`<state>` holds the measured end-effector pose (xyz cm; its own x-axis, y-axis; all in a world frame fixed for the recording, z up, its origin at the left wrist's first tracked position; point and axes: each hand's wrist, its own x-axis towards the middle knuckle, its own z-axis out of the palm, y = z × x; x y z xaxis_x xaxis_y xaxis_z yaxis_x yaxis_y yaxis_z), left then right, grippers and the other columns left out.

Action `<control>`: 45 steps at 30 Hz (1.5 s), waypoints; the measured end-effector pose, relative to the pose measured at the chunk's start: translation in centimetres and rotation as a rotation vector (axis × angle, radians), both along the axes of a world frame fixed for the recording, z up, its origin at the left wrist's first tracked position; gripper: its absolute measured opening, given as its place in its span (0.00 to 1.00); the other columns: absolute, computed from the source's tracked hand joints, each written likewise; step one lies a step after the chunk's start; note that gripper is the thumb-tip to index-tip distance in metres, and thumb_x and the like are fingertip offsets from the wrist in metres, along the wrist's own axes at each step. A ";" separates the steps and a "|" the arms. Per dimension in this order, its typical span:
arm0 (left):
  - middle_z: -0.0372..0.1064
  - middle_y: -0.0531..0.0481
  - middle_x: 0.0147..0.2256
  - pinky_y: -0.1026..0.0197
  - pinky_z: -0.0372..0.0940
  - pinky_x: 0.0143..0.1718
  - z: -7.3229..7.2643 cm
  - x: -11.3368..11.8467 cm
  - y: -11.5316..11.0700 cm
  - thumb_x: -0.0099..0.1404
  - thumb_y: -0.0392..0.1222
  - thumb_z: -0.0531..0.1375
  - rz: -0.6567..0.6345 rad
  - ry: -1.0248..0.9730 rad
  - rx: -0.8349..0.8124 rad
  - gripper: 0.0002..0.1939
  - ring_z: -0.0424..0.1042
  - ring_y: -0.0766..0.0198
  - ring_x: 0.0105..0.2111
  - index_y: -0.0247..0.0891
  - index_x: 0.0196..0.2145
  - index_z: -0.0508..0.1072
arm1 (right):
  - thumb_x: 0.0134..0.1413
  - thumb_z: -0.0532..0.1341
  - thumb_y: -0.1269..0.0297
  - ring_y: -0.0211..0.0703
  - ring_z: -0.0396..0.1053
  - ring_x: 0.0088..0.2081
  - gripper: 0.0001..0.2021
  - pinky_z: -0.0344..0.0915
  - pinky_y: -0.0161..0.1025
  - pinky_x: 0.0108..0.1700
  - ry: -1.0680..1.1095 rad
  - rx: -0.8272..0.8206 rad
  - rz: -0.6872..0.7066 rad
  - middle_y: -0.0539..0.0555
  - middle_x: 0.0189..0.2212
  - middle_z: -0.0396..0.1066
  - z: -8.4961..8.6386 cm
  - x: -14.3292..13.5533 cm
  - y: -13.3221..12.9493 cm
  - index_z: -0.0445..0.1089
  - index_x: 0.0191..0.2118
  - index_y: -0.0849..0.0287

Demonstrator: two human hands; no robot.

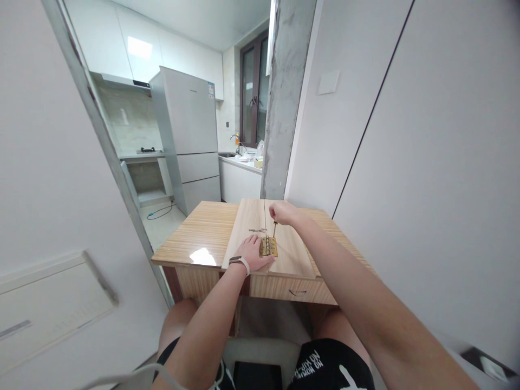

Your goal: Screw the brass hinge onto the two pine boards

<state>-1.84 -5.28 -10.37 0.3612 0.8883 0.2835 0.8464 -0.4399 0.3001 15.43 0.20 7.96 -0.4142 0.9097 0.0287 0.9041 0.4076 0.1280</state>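
A brass hinge lies unfolded across the seam between two pale wooden boards on the desk. My left hand rests flat beside the hinge, its thumb and fingers spread along the near and left edges. In my right hand the handle of a screwdriver is gripped from above. The shaft stands nearly upright, its tip down at the hinge's right leaf near the far edge. Whether a screw sits under the tip is too small to tell. Several screws lie on the left board, beyond my left hand.
The boards lie on a striped wooden desk with a drawer in front. A wall stands close on the right, and a white panel on the left. A grey fridge and a sink counter are behind.
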 end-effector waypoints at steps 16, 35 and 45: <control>0.58 0.35 0.70 0.44 0.51 0.71 0.1 -0.1 -0.1 0.62 0.79 0.54 -0.006 0.001 -0.005 0.50 0.55 0.42 0.71 0.37 0.66 0.65 | 0.60 0.64 0.74 0.49 0.76 0.49 0.11 0.66 0.36 0.44 -0.007 0.022 -0.008 0.61 0.49 0.79 0.0 0.0 -0.5 0.78 0.47 0.59; 0.58 0.36 0.69 0.44 0.51 0.71 0.1 -0.1 -0.1 0.62 0.78 0.55 -0.007 -0.004 -0.002 0.48 0.55 0.42 0.70 0.38 0.66 0.64 | 0.58 0.63 0.76 0.47 0.76 0.46 0.11 0.63 0.34 0.39 0.017 -0.033 0.019 0.60 0.47 0.79 -0.7 -0.1 0.2 0.76 0.46 0.61; 0.58 0.37 0.69 0.45 0.51 0.71 0.1 -0.1 -0.1 0.61 0.79 0.54 -0.005 0.000 0.000 0.49 0.56 0.42 0.70 0.39 0.67 0.64 | 0.59 0.64 0.78 0.48 0.76 0.49 0.14 0.65 0.34 0.45 -0.029 -0.010 0.029 0.63 0.51 0.78 0.3 0.1 -1.5 0.79 0.48 0.61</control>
